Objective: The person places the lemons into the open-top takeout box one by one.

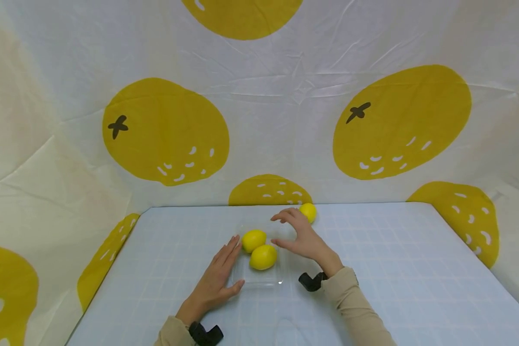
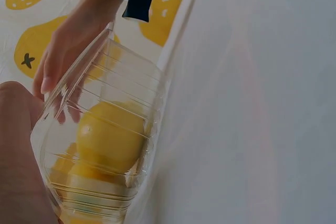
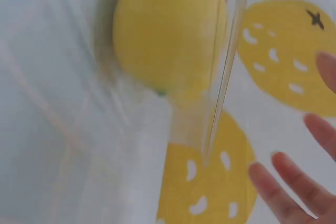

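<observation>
A clear plastic box [image 1: 259, 280] stands on the table with two yellow lemons in it. One lemon [image 1: 253, 240] lies toward the back left, and the other lemon [image 1: 264, 258] is just in front, touching it. My left hand [image 1: 218, 276] rests along the box's left side, fingers straight and thumb spread near the front. At the right, my right hand [image 1: 302, 235] is raised by the box's edge, thumb and fingers apart and nothing between them. Behind that hand a third lemon [image 1: 308, 213] lies on the table. The right wrist view shows a lemon [image 3: 165, 30] through the clear wall.
The table [image 1: 406, 269] has a pale blue checked cover. A white cloth [image 1: 281, 134] printed with large yellow fruit hangs behind it and at both sides. Faintly visible at the front edge is a clear curved outline [image 1: 290, 321], hard to make out.
</observation>
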Action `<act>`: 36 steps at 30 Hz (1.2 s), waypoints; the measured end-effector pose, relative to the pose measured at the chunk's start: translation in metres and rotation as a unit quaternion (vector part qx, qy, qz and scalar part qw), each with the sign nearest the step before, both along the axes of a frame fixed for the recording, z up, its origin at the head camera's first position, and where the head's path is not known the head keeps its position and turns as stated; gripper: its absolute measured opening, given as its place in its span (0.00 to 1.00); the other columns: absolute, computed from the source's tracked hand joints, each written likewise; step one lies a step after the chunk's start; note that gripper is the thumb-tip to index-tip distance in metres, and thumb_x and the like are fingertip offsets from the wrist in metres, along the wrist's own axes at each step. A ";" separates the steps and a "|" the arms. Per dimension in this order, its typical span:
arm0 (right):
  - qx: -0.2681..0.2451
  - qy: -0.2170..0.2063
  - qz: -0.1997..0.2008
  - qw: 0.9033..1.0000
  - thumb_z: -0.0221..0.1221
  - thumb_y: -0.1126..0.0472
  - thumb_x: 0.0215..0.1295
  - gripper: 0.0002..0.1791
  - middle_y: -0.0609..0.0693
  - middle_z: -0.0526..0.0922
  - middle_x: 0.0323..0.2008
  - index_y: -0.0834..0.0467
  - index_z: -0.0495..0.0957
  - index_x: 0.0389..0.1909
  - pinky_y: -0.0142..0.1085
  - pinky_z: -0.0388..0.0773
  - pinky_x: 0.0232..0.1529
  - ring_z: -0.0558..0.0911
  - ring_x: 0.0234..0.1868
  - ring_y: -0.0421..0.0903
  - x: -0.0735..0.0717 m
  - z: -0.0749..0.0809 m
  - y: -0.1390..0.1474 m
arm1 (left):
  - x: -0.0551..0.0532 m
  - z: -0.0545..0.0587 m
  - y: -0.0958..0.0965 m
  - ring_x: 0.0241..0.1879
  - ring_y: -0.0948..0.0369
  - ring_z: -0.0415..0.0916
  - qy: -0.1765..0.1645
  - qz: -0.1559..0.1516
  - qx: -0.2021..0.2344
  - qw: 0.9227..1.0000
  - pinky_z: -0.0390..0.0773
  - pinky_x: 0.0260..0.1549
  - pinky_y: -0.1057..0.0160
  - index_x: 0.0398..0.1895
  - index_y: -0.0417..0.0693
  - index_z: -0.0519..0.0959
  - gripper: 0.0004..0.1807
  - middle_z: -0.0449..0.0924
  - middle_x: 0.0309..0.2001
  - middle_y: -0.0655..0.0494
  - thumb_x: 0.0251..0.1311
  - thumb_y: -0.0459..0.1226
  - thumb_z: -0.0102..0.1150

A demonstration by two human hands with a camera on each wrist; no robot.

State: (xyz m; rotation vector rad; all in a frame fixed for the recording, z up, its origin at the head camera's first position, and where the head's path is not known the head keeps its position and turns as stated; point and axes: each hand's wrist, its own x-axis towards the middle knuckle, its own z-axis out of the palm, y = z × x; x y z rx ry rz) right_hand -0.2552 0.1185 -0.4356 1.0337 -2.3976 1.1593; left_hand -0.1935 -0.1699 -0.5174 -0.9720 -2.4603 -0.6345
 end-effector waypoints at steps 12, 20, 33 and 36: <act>-0.203 -0.067 -0.148 0.966 0.68 0.62 0.60 0.25 0.60 0.72 0.62 0.59 0.76 0.59 0.61 0.57 0.67 0.67 0.65 0.58 -0.040 -0.032 0.039 | 0.000 -0.002 -0.002 0.74 0.45 0.53 0.017 -0.008 0.005 1.000 0.59 0.67 0.41 0.74 0.34 0.58 0.46 0.52 0.76 0.40 0.57 0.50 0.56; -0.142 -0.146 -0.194 0.960 0.67 0.58 0.60 0.37 0.64 0.56 0.74 0.61 0.67 0.69 0.65 0.46 0.70 0.53 0.74 0.63 -0.056 -0.057 0.050 | 0.001 -0.003 -0.002 0.74 0.45 0.53 0.015 -0.008 0.006 1.000 0.58 0.68 0.42 0.74 0.33 0.58 0.46 0.52 0.76 0.40 0.56 0.51 0.55; -0.085 -0.062 -0.170 0.980 0.67 0.64 0.60 0.33 0.69 0.62 0.70 0.62 0.70 0.67 0.65 0.54 0.68 0.59 0.71 0.67 -0.061 -0.079 0.057 | -0.001 -0.001 -0.001 0.74 0.45 0.53 0.021 -0.010 0.011 1.000 0.59 0.67 0.41 0.74 0.34 0.58 0.45 0.53 0.76 0.39 0.58 0.52 0.54; -0.085 -0.058 -0.171 0.980 0.68 0.65 0.59 0.33 0.69 0.63 0.69 0.63 0.71 0.66 0.62 0.55 0.69 0.60 0.71 0.66 -0.061 -0.080 0.056 | -0.002 -0.001 -0.001 0.74 0.45 0.52 0.020 -0.009 0.010 1.000 0.59 0.66 0.40 0.74 0.34 0.58 0.45 0.52 0.76 0.39 0.58 0.52 0.54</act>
